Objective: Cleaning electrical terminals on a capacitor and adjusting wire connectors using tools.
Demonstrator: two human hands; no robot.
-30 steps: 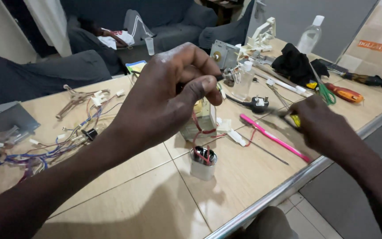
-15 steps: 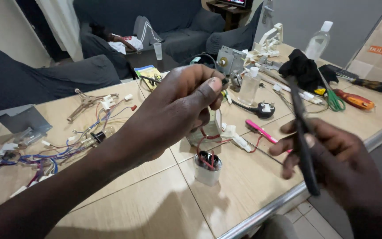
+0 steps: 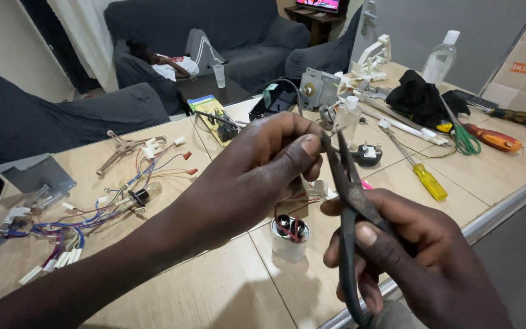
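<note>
My right hand (image 3: pixel 406 259) grips dark long-nose pliers (image 3: pixel 347 194), their tips raised to my left hand's fingertips. My left hand (image 3: pixel 257 173) pinches a small metal wire end or terminal (image 3: pixel 330 129) between thumb and forefinger, right at the plier tips. Below both hands a small silver cylindrical capacitor (image 3: pixel 289 236) with red and black wires stands upright on the tan tiled table (image 3: pixel 214 292).
A wire harness with white connectors (image 3: pixel 86 210) lies at left. To the right lie a yellow screwdriver (image 3: pixel 424 178), an orange-handled tool (image 3: pixel 493 137), green-handled scissors (image 3: pixel 462 137), a black plug (image 3: pixel 368 152), a clear bottle (image 3: pixel 439 58) and black cloth (image 3: pixel 420 94). Dark sofas stand behind.
My right hand picked up the pliers and lifted them from low beside the table edge up to my left fingertips. The left hand stayed above the capacitor.
</note>
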